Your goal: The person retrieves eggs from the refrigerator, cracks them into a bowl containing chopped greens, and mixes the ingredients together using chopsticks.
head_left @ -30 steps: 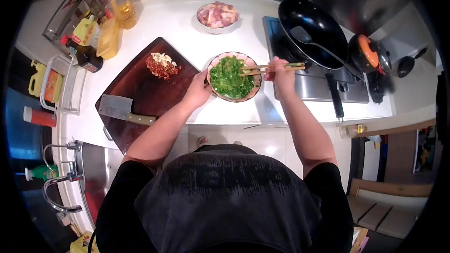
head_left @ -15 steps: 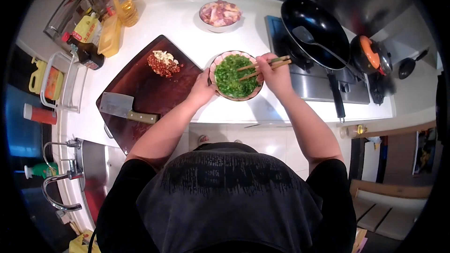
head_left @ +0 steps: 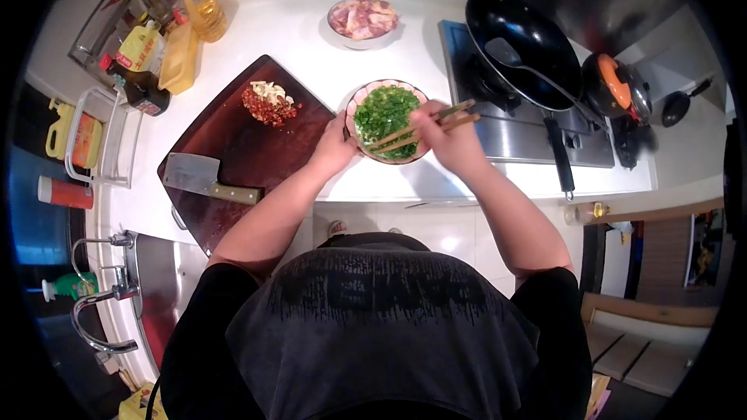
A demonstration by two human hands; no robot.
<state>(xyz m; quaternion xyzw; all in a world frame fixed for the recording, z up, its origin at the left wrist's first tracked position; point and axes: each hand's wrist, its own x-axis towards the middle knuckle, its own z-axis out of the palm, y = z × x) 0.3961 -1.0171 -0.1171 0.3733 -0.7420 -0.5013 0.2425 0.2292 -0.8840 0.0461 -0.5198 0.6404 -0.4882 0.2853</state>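
Observation:
A patterned bowl (head_left: pixel 360 94) holds chopped green herbs (head_left: pixel 387 111), which look like scallions or peppers. My left hand (head_left: pixel 336 145) grips the bowl's left rim, its fingers partly hidden at the edge. In my right hand (head_left: pixel 443 136), closed around them, is a pair of chopsticks (head_left: pixel 404 137) whose tips dip into the greens near the bowl's lower left side. Left of the bowl lies a dark cutting board (head_left: pixel 233 134) bearing chopped red chilies (head_left: pixel 267 111), chopped garlic (head_left: pixel 271 93) and a cleaver (head_left: pixel 194 174).
A bowl of raw meat (head_left: pixel 363 19) stands at the back. On the right, a wok (head_left: pixel 537 39) with a spatula (head_left: pixel 537 74) rests on the stove (head_left: pixel 537 140). Bottles (head_left: pixel 140 88) and a yellow container (head_left: pixel 178 59) line the left; a sink faucet (head_left: pixel 97 295) is at lower left.
The chopstick tips have swept from the right-middle of the greens to the bowl's lower left. My right hand has shifted slightly left and down; my left hand stays on the rim.

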